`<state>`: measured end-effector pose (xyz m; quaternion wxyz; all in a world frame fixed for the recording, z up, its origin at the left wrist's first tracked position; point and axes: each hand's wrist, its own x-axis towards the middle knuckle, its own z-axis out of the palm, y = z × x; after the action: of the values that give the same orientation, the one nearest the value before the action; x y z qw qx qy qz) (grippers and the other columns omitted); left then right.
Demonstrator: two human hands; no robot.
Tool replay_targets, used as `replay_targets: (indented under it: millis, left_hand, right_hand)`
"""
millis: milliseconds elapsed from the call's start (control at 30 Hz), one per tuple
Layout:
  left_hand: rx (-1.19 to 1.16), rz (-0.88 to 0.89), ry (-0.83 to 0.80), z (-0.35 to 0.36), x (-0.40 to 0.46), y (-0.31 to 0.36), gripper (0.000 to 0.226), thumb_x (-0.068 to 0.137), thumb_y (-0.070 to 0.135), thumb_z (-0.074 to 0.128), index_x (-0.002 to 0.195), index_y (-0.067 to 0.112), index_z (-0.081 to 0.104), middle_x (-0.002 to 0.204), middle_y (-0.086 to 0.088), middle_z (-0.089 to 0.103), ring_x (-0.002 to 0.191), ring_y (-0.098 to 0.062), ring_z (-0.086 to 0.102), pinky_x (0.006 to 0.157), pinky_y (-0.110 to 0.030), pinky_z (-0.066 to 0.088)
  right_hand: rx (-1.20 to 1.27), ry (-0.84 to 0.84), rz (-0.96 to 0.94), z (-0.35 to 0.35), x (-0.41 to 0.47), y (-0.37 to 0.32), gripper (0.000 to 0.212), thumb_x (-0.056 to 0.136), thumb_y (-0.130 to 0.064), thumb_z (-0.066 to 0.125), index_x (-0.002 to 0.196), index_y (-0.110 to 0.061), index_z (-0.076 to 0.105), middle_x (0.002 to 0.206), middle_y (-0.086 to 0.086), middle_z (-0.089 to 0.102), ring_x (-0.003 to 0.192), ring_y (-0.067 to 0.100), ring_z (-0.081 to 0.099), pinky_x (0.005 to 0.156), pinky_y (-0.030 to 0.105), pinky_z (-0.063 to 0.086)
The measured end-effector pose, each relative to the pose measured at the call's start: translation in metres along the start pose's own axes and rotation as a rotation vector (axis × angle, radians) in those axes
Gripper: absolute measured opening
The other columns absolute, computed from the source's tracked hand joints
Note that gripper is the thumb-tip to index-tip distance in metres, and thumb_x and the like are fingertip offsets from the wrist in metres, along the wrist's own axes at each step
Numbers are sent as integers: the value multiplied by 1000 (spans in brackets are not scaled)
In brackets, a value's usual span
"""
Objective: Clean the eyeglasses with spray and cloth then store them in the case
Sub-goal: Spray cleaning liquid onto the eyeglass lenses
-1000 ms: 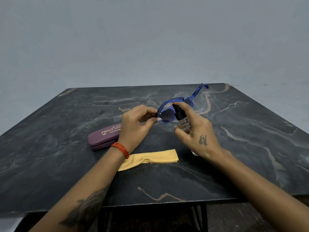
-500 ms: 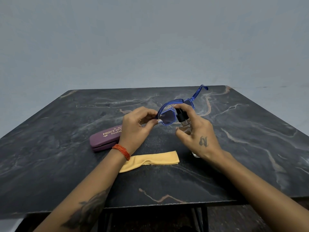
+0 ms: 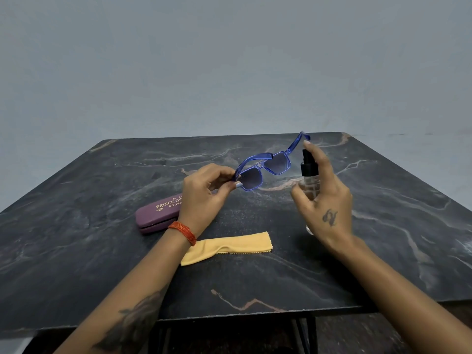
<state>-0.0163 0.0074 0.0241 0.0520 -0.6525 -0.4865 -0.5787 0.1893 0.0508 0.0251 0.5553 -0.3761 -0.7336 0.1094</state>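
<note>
Looks like we're at the spraying step. Left hand (image 3: 204,192) pinches the translucent blue plastic-framed eyeglasses with tinted lenses (image 3: 265,168) by one temple, mid-frame above the dark marble bench (image 3: 76,226). Right hand (image 3: 324,200) has its grip around the small clear spray bottle with black pump (image 3: 309,175), forefinger on top. Wiping and casing are left: the yellow cloth (image 3: 227,247) and the closed maroon case (image 3: 158,213) lie untouched at lower centre.

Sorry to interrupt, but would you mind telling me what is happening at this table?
A person is cleaning blue-framed tinted eyeglasses. The left hand holds them up by one temple, while the right hand aims a small clear spray bottle with a black nozzle at the lenses. A yellow cloth and closed maroon case wait on the dark marble table.
</note>
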Motion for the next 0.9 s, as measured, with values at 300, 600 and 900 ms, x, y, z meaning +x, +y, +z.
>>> replay_targets:
  millis: [300, 600, 900]
  left_hand:
    - [46, 15, 17, -3, 1, -3, 14, 73, 4, 72, 87, 1, 69, 82, -4, 66, 77, -11, 62, 73, -12, 50]
    - [93, 29, 0, -5, 1, -3, 15, 73, 1, 72, 88, 1, 69, 83, -4, 65, 79, -9, 60, 74, -9, 49]
    - [86, 25, -2, -5, 0, -2, 16, 73, 1, 72, 89, 1, 69, 83, -5, 66, 79, -9, 60, 74, -9, 49]
  right_hand:
    - [-93, -18, -27, -8, 1, 2, 65, 76, -11, 65, 126, -43, 37, 81, -11, 57, 67, -13, 54, 60, 3, 35]
    - [-119, -23, -49, -7, 0, 3, 69, 77, -10, 65, 130, -42, 35, 86, -11, 54, 64, -16, 52, 59, 12, 36]
    - [-79, -1, -6, -8, 0, 3, 64, 77, -10, 62, 127, -41, 38, 81, -12, 57, 65, -10, 55, 61, 17, 40]
